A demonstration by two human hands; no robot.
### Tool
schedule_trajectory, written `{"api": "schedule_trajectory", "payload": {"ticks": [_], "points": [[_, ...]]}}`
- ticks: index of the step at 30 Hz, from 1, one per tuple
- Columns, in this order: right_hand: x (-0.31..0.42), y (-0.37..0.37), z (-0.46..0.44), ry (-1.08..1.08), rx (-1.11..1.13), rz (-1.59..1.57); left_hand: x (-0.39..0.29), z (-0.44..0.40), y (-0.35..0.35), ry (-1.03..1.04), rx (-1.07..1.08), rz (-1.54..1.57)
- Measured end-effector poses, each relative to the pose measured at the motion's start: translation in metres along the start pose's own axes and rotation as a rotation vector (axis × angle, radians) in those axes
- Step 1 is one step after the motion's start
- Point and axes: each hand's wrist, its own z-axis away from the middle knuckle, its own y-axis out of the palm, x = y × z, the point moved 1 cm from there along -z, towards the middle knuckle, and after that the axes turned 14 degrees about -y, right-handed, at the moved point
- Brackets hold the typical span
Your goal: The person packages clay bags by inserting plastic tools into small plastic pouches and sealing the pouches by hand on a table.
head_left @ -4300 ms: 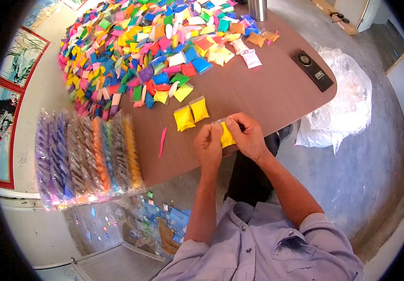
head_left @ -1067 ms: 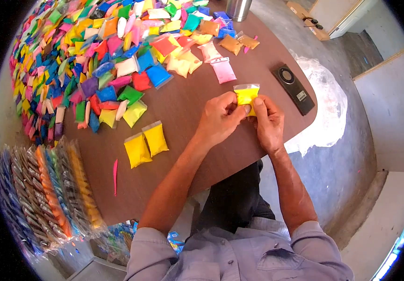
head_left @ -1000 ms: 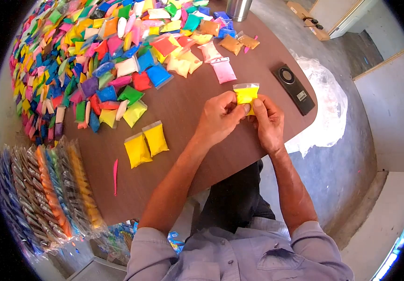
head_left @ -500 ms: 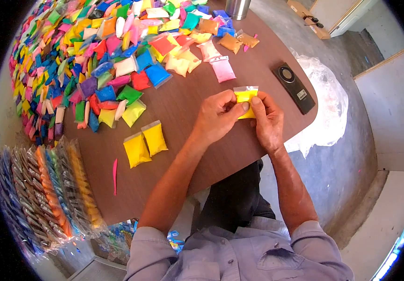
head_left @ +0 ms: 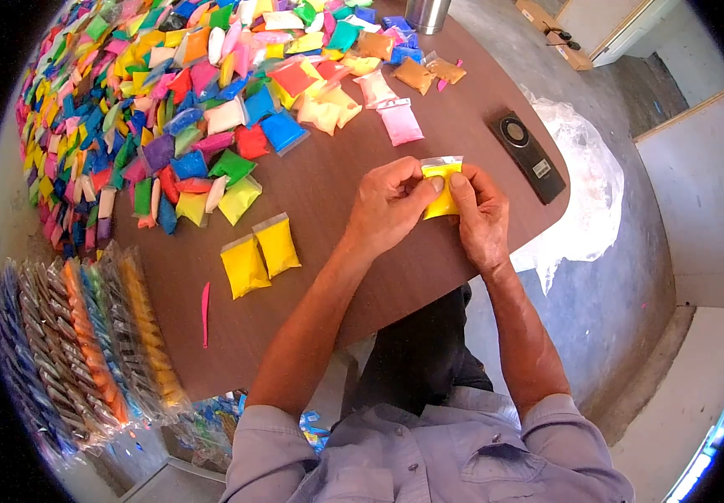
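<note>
Between my two hands is a small clear packet of yellow clay-like stuff, its clear top strip facing away from me. My left hand grips its left side, with the thumb pressed on the front. On the right side, my right hand pinches it between thumb and bent fingers. Two more yellow packets lie side by side on the brown table, left of my forearm. A pink plastic stick rests near them. Beyond my hands lies a pink packet.
A large heap of colourful packets covers the table's far left. Long strips of bagged packets hang at the left edge. A dark flat device lies at right, and a metal cup stands at the back. White plastic sheeting is on the floor.
My thumbs have shifted slightly on the yellow packet, and its front now shows flatter and more fully. Both hands stay in almost the same place.
</note>
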Motion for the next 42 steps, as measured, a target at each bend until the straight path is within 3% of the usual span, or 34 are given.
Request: {"api": "schedule_trajectory", "payload": {"ticks": [5,8,19,25,31,33,42], "points": [[-0.001,0.000,0.001,0.010,-0.006,-0.012,0.000,0.000,0.001,0.001,-0.006,-0.040],[-0.006,0.000,0.002,-0.021,-0.014,-0.026,0.005,-0.003,0.003,-0.035,0.034,0.181],[-0.007,0.000,0.001,-0.011,-0.022,-0.024,0.009,-0.002,-0.001,-0.040,0.056,0.018],[-0.016,-0.001,0.003,-0.047,-0.154,-0.066,0.001,0.002,0.006,-0.035,0.084,-0.082],[0.003,0.003,0.000,0.007,-0.111,-0.031,0.009,-0.002,0.001,0.045,-0.006,-0.017],[0.004,0.001,0.000,0.020,0.033,0.030,0.009,-0.004,-0.005,0.017,0.008,0.001],[-0.005,-0.002,0.003,0.035,-0.085,-0.099,0.000,0.001,0.001,-0.062,0.089,-0.002]]}}
